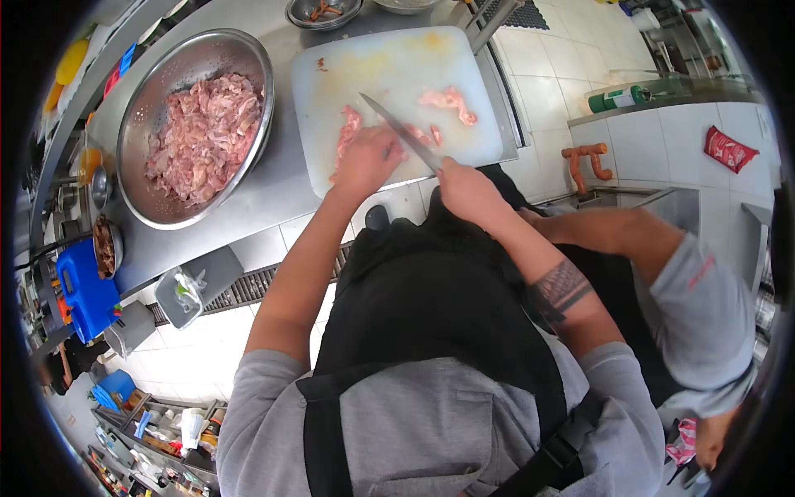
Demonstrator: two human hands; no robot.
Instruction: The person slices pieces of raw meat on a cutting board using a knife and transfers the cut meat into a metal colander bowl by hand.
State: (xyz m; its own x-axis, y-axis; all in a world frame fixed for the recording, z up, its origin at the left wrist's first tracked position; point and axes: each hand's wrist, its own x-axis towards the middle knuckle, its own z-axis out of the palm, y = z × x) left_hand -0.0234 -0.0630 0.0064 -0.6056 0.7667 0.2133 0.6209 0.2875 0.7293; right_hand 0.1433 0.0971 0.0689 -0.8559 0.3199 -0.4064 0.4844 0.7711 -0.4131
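Observation:
My right hand (470, 189) is closed round the handle of a knife (402, 132), whose blade points up and left over the white cutting board (319, 91). Beside the blade, on its left, my left hand (368, 159) rests on the board with curled fingers against a piece of raw meat. A strip of raw meat (350, 128) lies just above that hand. Another raw piece (450, 102) is right of the blade, with small bits near the knife. At the left stands a large metal colander (267, 99) holding a heap of cut raw meat (203, 137).
A co-worker's arm (613, 236) and grey sleeve are close on my right. Metal bowls (325, 15) stand behind the board. A blue jug (87, 290) is at the counter's left end, near a grey bin (179, 296).

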